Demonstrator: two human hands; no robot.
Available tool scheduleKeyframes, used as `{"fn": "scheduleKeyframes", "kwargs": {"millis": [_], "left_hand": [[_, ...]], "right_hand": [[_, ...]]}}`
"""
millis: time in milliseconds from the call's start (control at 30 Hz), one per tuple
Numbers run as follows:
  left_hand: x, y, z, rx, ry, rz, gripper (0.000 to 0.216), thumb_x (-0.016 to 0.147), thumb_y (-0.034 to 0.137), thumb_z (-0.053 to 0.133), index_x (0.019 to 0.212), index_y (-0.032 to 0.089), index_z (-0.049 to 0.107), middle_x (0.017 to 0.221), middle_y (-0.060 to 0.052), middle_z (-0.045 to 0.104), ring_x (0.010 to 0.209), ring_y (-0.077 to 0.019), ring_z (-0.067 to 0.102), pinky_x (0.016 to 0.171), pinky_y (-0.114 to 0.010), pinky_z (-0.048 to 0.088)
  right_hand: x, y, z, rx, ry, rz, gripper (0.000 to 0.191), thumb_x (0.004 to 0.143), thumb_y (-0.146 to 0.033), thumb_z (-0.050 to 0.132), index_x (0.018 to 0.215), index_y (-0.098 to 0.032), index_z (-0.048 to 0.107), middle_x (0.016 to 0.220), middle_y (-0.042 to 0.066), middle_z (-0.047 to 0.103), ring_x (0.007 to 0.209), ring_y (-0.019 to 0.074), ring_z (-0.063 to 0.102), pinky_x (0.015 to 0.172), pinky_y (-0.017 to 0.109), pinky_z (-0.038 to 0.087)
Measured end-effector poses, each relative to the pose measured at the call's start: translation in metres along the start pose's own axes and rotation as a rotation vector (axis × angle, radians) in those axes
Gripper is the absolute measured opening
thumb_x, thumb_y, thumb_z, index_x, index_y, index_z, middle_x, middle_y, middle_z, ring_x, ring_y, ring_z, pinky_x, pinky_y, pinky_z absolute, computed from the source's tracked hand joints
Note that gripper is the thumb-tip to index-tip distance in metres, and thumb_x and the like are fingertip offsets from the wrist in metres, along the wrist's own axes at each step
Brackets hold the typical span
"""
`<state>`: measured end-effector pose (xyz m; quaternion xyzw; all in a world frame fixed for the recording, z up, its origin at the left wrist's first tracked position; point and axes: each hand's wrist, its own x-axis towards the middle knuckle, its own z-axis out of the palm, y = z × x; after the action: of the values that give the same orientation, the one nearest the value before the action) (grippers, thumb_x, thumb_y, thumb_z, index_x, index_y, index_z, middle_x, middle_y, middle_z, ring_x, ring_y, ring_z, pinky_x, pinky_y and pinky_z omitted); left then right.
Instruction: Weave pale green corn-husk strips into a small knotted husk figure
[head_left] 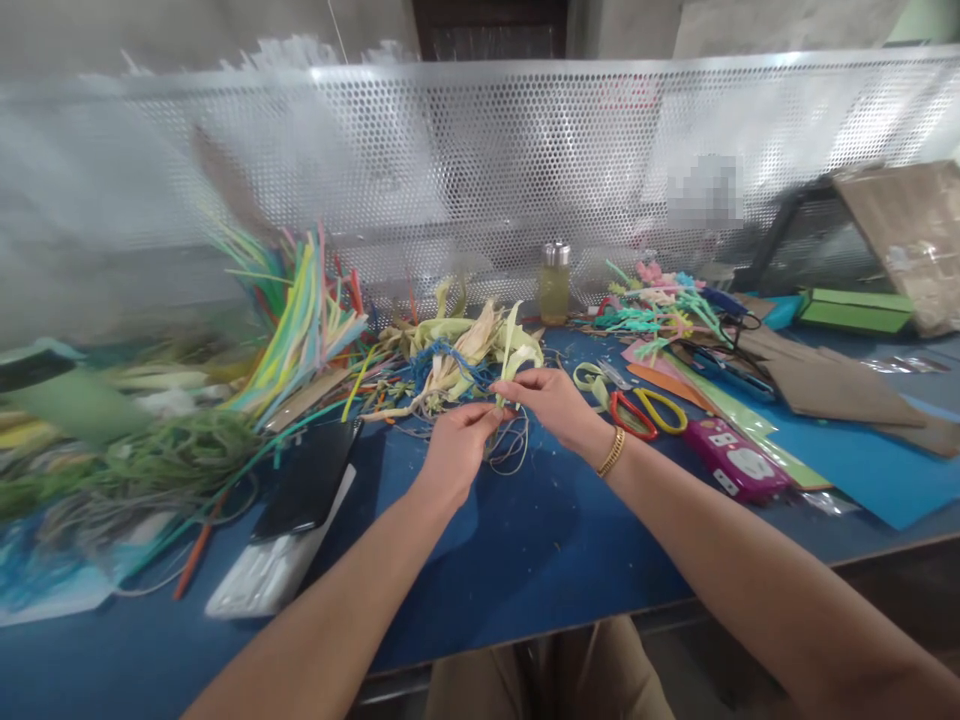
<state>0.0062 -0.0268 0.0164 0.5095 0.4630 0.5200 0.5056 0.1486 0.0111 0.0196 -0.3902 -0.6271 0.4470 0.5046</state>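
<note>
Over the middle of the table, my left hand (459, 446) and my right hand (549, 402) meet with fingertips pinched close together. Between them is a pale green corn husk strip (513, 335), its upper part rising above the fingers; the fingers cover its lower end. Just behind lies a pile of dried corn husks (474, 340) tangled with blue string (439, 362). A loose thin cord (510, 458) curls on the table below my fingers. Scissors with red and yellow handles (646, 412) lie to the right of my right hand.
Coloured strips (296, 325), green netting (176, 455) and a black phone (304, 485) are on the left. A jar (555, 285) stands before the perforated metal panel (510, 160). Rightward are pipe-cleaner flowers (660, 310), a purple case (731, 462), cardboard (844, 385) and blue paper (855, 460).
</note>
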Motion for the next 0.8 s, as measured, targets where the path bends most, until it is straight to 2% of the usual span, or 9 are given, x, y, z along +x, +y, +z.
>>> {"fn": "scheduleKeyframes", "kwargs": {"millis": [100, 167, 267, 367, 500, 667, 800], "left_hand": [[0.000, 0.000, -0.001, 0.029, -0.024, -0.025, 0.013, 0.070, 0.030, 0.072, 0.072, 0.019, 0.077, 0.064, -0.005, 0.069, 0.077, -0.0215, 0.063, 0.078, -0.034, 0.045], [-0.001, 0.001, -0.003, 0.007, -0.071, -0.074, 0.018, 0.070, 0.034, 0.074, 0.075, 0.018, 0.077, 0.065, -0.005, 0.069, 0.076, -0.0218, 0.064, 0.077, -0.034, 0.047], [0.000, 0.004, -0.007, -0.102, -0.189, -0.180, 0.027, 0.071, 0.039, 0.076, 0.086, 0.016, 0.076, 0.082, -0.009, 0.074, 0.082, -0.0226, 0.067, 0.079, -0.035, 0.049], [0.000, 0.009, -0.009, -0.228, -0.258, -0.272, 0.029, 0.081, 0.040, 0.067, 0.094, 0.015, 0.073, 0.095, -0.013, 0.074, 0.088, -0.0223, 0.069, 0.083, -0.034, 0.050], [0.001, 0.010, -0.010, -0.348, -0.236, -0.333, 0.021, 0.089, 0.032, 0.058, 0.092, 0.014, 0.070, 0.090, -0.011, 0.073, 0.081, -0.0187, 0.069, 0.083, -0.035, 0.053], [0.001, 0.007, -0.009, -0.396, -0.215, -0.353, 0.009, 0.084, 0.024, 0.067, 0.082, 0.015, 0.067, 0.072, -0.002, 0.064, 0.066, -0.0115, 0.063, 0.076, -0.033, 0.057], [0.003, 0.008, -0.009, -0.369, -0.166, -0.359, 0.006, 0.079, 0.017, 0.071, 0.076, 0.013, 0.067, 0.068, -0.001, 0.062, 0.061, -0.0100, 0.061, 0.067, -0.027, 0.057]], "right_hand": [[0.001, 0.001, 0.000, 0.036, 0.019, 0.012, 0.027, 0.071, -0.041, 0.074, 0.059, -0.018, 0.064, 0.054, -0.004, 0.054, 0.053, 0.0089, 0.044, 0.053, 0.025, 0.038], [0.001, 0.000, -0.001, 0.059, 0.027, 0.033, 0.026, 0.070, -0.039, 0.075, 0.059, -0.018, 0.064, 0.053, -0.004, 0.053, 0.052, 0.0087, 0.044, 0.052, 0.025, 0.037], [-0.001, -0.003, -0.002, 0.076, 0.000, 0.064, 0.030, 0.069, -0.043, 0.074, 0.059, -0.017, 0.063, 0.054, -0.003, 0.054, 0.051, 0.0092, 0.045, 0.051, 0.025, 0.038], [-0.002, -0.006, -0.003, 0.065, -0.026, 0.070, 0.034, 0.070, -0.047, 0.073, 0.059, -0.016, 0.061, 0.055, -0.003, 0.054, 0.051, 0.0090, 0.045, 0.050, 0.025, 0.038], [-0.002, -0.007, -0.004, 0.035, -0.030, 0.050, 0.033, 0.071, -0.045, 0.072, 0.059, -0.017, 0.062, 0.055, -0.003, 0.053, 0.051, 0.0084, 0.045, 0.051, 0.025, 0.038], [-0.002, -0.006, -0.002, 0.046, -0.040, 0.022, 0.028, 0.072, -0.042, 0.073, 0.062, -0.017, 0.067, 0.058, -0.001, 0.060, 0.057, 0.0103, 0.053, 0.058, 0.026, 0.043], [-0.002, -0.005, 0.002, 0.056, -0.043, 0.016, 0.027, 0.072, -0.042, 0.074, 0.062, -0.017, 0.069, 0.061, 0.000, 0.065, 0.061, 0.0117, 0.057, 0.063, 0.027, 0.046]]}}
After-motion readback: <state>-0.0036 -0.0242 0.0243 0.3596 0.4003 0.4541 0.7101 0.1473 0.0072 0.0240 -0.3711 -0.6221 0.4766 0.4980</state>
